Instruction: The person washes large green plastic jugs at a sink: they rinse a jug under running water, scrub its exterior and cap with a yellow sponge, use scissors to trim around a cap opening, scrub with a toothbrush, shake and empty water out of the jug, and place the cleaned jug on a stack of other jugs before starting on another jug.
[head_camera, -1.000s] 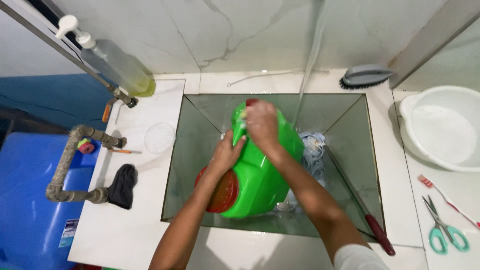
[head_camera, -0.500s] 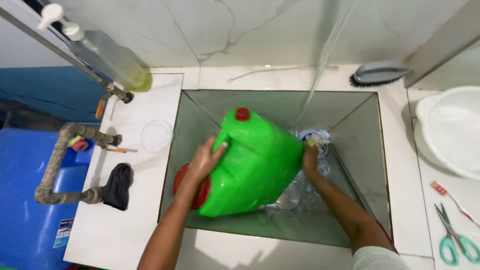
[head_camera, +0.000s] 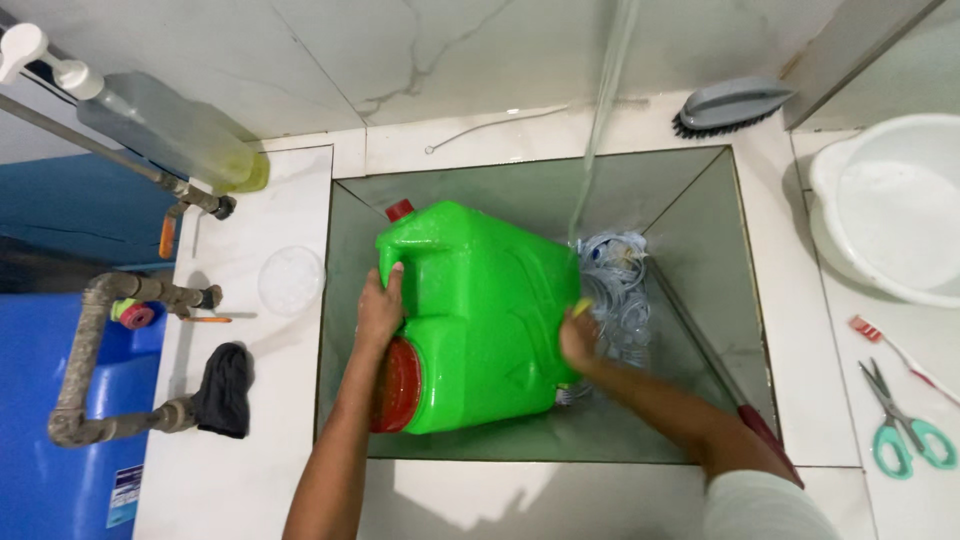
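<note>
Centre frame, left hand (head_camera: 379, 312) grips the bright green plastic jerrycan (head_camera: 478, 315); right hand (head_camera: 578, 338) seemingly scrubs its side, grip unclear; water runs, washing unfinished.

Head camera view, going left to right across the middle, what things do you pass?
Blue tank → grey pipe → black cloth → left hand → green jerrycan → right hand → sink wall → green-handled scissors.

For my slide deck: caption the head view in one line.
Both hands, left hand and right hand, grip a green jug lying in a sink under running water.
</note>
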